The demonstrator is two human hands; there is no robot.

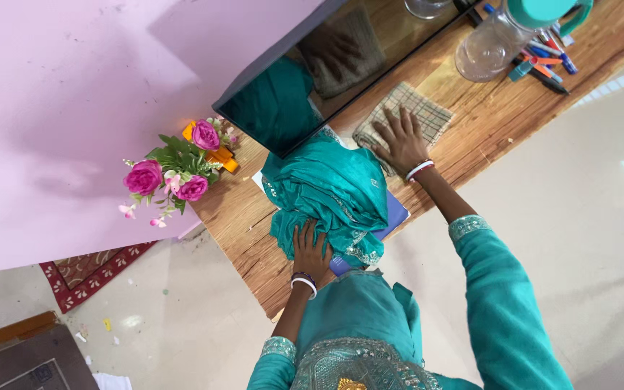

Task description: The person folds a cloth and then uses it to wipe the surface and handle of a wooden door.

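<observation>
My left hand point(310, 253) presses the teal cloth point(330, 191) — right hand point(401, 141), fingers spread, flat on the checked cloth point(427, 112).

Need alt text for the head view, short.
Seen from above, a person in teal leans over a wooden table, left hand resting on a teal cloth draped over a blue folder, right hand flat on a checked cloth. Pink artificial flowers, a dark monitor, a clear bottle and scattered pens also sit there.
</observation>
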